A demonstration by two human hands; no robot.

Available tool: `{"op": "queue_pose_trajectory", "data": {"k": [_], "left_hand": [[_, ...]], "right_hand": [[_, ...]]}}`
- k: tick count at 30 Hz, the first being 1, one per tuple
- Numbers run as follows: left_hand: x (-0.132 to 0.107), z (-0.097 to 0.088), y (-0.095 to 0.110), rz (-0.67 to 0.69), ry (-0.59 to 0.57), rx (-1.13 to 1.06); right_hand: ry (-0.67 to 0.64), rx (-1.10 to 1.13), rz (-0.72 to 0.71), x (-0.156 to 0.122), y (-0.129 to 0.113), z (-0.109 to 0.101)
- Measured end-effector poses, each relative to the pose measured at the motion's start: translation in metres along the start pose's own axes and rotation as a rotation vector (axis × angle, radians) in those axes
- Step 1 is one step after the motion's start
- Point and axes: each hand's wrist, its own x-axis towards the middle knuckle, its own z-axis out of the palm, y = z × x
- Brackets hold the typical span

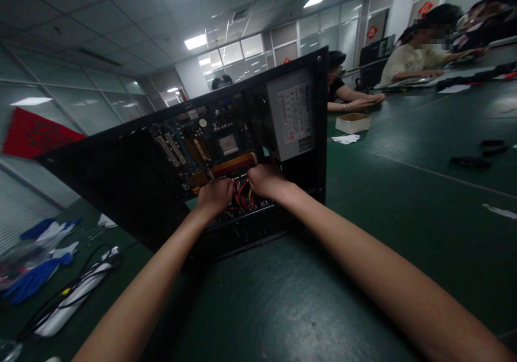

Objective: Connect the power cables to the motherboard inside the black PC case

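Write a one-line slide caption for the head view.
Open black computer case on a green table, with left hand and right hand at the coloured cables beside its motherboard.

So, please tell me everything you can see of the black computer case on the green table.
The computer case is a black metal box that rests on the green table with its open side towards the camera. Inside are a motherboard with orange and yellow slots, a grey labelled power supply and red and yellow cables. The left hand and right hand reach in beside the cables. Their fingers are hidden.
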Motion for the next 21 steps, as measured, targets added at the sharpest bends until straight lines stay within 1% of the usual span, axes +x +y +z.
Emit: {"op": "queue_pose_trajectory", "data": {"k": [6, 10, 13, 17, 21], "left_hand": [[0.0017, 0.0031, -0.0037, 0.040, 0.008, -0.056], [0.0015, 0.0034, -0.0014, 0.026, -0.010, -0.057], [0.0004, 0.0019, 0.0002, 0.012, -0.015, -0.061], [0.0001, 0.0006, -0.0001, 0.030, -0.017, -0.056], [0.0017, 0.0015, -0.0007, 0.007, -0.003, -0.015]], "right_hand": [[-0.017, -0.013, 0.027, 0.0024, 0.0008, -0.0025], [-0.020, -0.001, 0.057, 0.0030, 0.0013, -0.0033], [-0.010, -0.005, 0.047, 0.0015, 0.0021, -0.0026], [-0.015, 0.001, 0.029, 0.0002, 0.0027, -0.0015], [0.015, 0.008, 0.019, 0.0008, 0.0024, -0.0006]]}}
